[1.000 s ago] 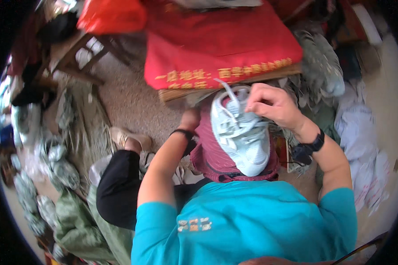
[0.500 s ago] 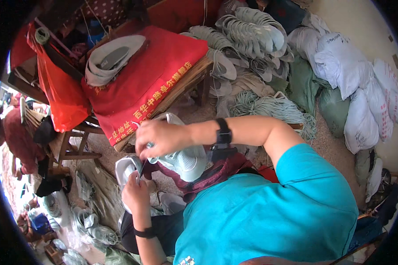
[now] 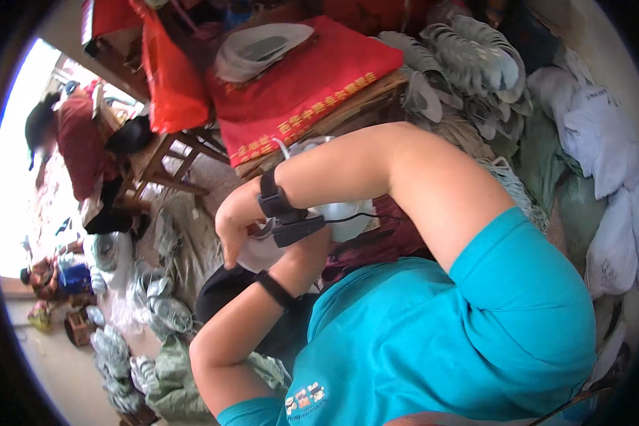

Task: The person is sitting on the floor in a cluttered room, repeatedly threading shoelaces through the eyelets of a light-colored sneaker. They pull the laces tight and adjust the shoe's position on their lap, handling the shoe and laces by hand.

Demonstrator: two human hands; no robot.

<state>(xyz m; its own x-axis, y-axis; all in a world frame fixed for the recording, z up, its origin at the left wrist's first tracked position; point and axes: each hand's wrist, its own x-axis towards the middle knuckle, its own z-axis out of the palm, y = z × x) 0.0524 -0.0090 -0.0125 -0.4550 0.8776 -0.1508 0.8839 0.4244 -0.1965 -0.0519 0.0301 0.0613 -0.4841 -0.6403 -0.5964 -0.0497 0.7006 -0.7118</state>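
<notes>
My right hand (image 3: 238, 219) is bent down at the wrist, left of the black device strapped to that wrist. One finger points downward and the others look curled; what they hold is hidden. My left hand (image 3: 307, 254) is mostly covered by the device, so its fingers do not show. A pale grey-white shoe (image 3: 344, 221) lies in my lap behind the wrists, largely hidden by my right forearm. A second whitish piece (image 3: 258, 253), perhaps part of a shoe, shows between the right hand and the left wrist.
A red cloth (image 3: 298, 92) covers a wooden bench, with a pale shoe upper (image 3: 259, 51) on top. Stacks of grey uppers (image 3: 476, 60) and white sacks (image 3: 589, 128) stand right. A red plastic bag (image 3: 170, 78) hangs left. Bundled pieces (image 3: 167, 312) lie lower left; another person (image 3: 82, 145) is beyond.
The view has swung, shifting the bench rightward. My right hand has left the shoe front and turned downward; my left hand has come in behind the right wrist, and the shoe is more hidden.
</notes>
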